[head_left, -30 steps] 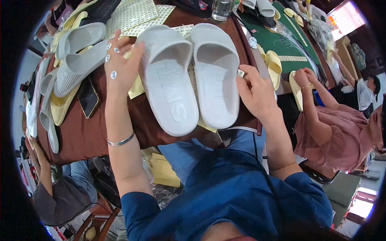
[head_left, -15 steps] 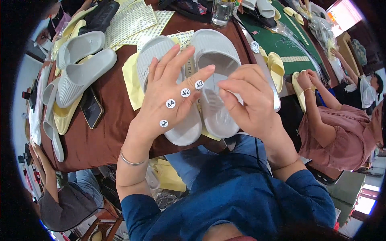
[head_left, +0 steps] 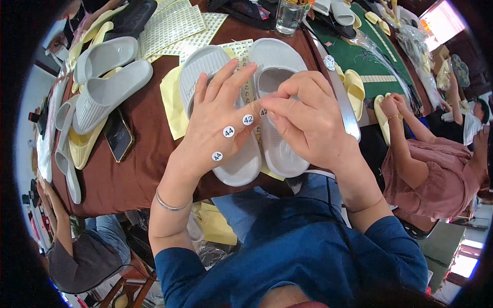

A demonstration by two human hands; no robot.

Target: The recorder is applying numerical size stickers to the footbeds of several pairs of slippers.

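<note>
My left hand (head_left: pixel 209 114) is open, fingers spread, above a grey slide slipper (head_left: pixel 239 167). Several round white stickers (head_left: pixel 228 132) run along its back toward the index finger. My right hand (head_left: pixel 316 120) is closed in a pinch at that index finger, on a round sticker (head_left: pixel 264 112) partly covered by the fingertips. Under the right hand lies a second grey slipper (head_left: pixel 280 54), side by side with the first. A strip of printed labels (head_left: pixel 248 92) shows between the two slippers.
Grey and yellow slippers (head_left: pixel 110 97) are piled at the left beside a phone (head_left: pixel 118 134). Sticker sheets (head_left: pixel 172 33) and a glass (head_left: pixel 286 19) stand at the back. Yellow paper (head_left: pixel 173 105) lies by the slippers. A co-worker (head_left: pixel 429 164) sits at the right, near a green table (head_left: pixel 372 56).
My right hand has moved left onto my left index finger and now pinches at the sticker there. The left hand stays spread, shifted slightly.
</note>
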